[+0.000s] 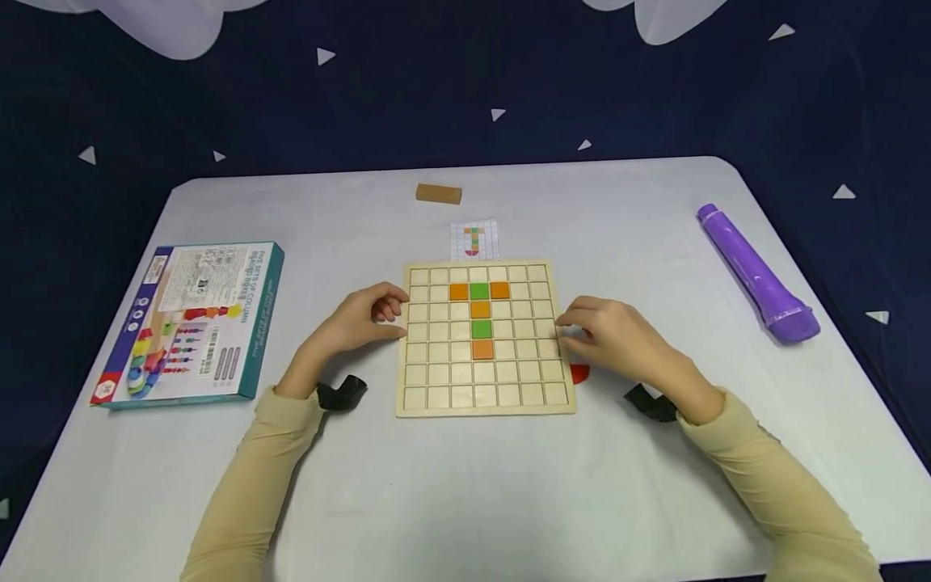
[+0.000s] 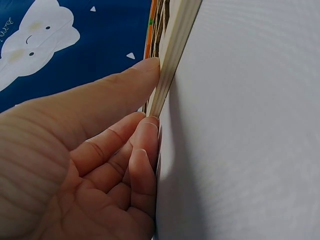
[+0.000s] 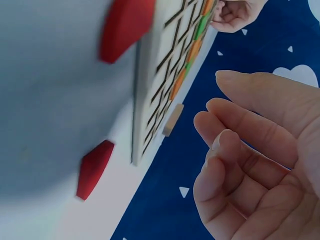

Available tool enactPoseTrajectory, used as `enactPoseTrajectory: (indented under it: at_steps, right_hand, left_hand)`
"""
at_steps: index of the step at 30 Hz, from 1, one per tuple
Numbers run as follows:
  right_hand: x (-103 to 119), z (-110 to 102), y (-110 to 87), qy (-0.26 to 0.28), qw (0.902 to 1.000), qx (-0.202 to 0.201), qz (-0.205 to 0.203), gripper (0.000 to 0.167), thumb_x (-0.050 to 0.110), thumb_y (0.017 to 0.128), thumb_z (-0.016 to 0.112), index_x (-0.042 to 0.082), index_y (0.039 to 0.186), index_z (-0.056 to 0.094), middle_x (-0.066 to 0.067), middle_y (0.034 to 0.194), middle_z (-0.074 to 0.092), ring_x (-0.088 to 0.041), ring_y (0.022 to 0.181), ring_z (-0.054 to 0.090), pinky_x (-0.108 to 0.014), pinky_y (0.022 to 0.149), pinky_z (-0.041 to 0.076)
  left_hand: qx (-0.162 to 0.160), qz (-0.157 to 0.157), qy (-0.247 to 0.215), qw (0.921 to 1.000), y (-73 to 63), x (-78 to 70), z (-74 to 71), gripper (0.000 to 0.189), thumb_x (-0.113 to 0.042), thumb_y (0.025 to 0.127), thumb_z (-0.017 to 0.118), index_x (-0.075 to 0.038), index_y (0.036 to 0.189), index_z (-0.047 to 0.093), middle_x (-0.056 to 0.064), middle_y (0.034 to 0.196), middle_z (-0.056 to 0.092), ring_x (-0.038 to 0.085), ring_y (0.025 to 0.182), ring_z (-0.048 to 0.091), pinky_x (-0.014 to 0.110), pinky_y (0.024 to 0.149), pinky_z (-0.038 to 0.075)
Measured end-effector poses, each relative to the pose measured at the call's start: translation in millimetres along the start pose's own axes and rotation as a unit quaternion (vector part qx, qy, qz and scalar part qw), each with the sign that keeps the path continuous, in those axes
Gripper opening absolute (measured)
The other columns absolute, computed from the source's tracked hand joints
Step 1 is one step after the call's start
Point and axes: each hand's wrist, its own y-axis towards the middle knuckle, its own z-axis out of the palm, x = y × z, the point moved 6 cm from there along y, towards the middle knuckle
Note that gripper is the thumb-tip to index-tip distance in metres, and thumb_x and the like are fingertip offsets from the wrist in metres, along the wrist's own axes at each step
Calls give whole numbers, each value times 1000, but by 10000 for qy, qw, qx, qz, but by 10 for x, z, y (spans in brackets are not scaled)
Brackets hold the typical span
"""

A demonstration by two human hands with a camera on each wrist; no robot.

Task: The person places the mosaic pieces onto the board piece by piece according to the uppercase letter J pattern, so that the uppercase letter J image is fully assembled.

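A wooden grid board [image 1: 436, 396] lies flat between my hands. Orange squares [image 1: 482, 349] and green squares [image 1: 482, 329] form a T shape in its cells. Along the left edge, my left hand [image 1: 358, 318] touches the wood with its thumb and fingertips, as the left wrist view also shows. Beyond the opposite edge hovers my right hand [image 1: 618, 339], fingers loosely bent with nothing between them; the right wrist view shows a gap to the board. Two red pieces [image 3: 95, 170] lie beside that edge, one mostly hidden by the hand in the head view.
Behind the board are a small printed card [image 1: 474, 240] with a coloured T pattern and a wooden block [image 1: 439, 194]. A boxed toy set [image 1: 196, 323] lies at the left, a purple cylinder [image 1: 756, 271] at the right. A dark patterned cloth [image 1: 436, 97] hangs behind the white table [image 1: 465, 501].
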Motion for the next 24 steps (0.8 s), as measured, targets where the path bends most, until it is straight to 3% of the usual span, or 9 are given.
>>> enactPoseTrajectory:
  at_steps: [12, 17, 24]
  right_hand:
    - [-75, 5, -291, -186, 9998, 3, 66, 16, 9, 72, 77, 3, 87, 72, -4, 84, 68, -12, 69, 59, -28, 62, 50]
    - [-84, 49, -355, -61, 9997, 220, 124, 17, 12, 73, 77, 5, 88, 72, -3, 88, 68, -13, 76, 63, -31, 68, 53]
    - [-73, 157, -406, 86, 9986, 506, 138, 21, 14, 70, 80, 9, 89, 71, 3, 86, 62, -7, 73, 53, -25, 67, 49]
  left_hand:
    - [-16, -87, -63, 9999, 9, 40, -7, 46, -5, 77, 75, 3, 117, 55, 13, 92, 55, 20, 83, 51, 20, 72, 41]
    - [-13, -107, -98, 9999, 17, 51, -2, 45, -4, 77, 74, 3, 117, 54, 13, 93, 55, 20, 83, 51, 19, 72, 41]
    - [0, -80, -121, 9999, 17, 53, 6, 45, -5, 78, 73, 4, 118, 54, 14, 93, 55, 20, 84, 51, 19, 72, 40]
